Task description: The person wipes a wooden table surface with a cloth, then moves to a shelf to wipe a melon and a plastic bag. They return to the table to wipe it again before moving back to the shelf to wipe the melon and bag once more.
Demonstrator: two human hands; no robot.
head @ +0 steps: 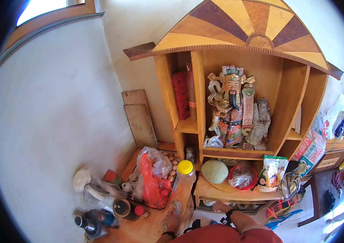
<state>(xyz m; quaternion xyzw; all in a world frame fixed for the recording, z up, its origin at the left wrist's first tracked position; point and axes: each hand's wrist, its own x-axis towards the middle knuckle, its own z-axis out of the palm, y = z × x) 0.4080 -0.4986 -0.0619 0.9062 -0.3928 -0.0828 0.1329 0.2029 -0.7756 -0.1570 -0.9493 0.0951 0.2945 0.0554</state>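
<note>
My left hand point(172, 221) is low in the view over the wooden counter point(138, 229), close to a crumpled piece of clear plastic point(176, 207); its fingers are hard to make out. My right hand point(219, 207) is at the front of a wooden cabinet shelf point(240, 197), its fingers curled; whether it holds anything cannot be told. Beyond my left hand lie a red plastic bag point(151, 188) and a clear jar with a yellow lid point(185, 167). Above my right hand a pale green melon point(215, 171) rests beside a red bowl with a plastic bag point(242, 176).
A wooden shrine cabinet point(202, 100) holds a painted statue point(232, 106) and a grey figure point(260, 121). Brown eggs point(172, 173), a dark round canister point(124, 209) and a thermos point(88, 224) crowd the left counter. A printed food bag point(271, 174) and a wire basket point(289, 186) stand right.
</note>
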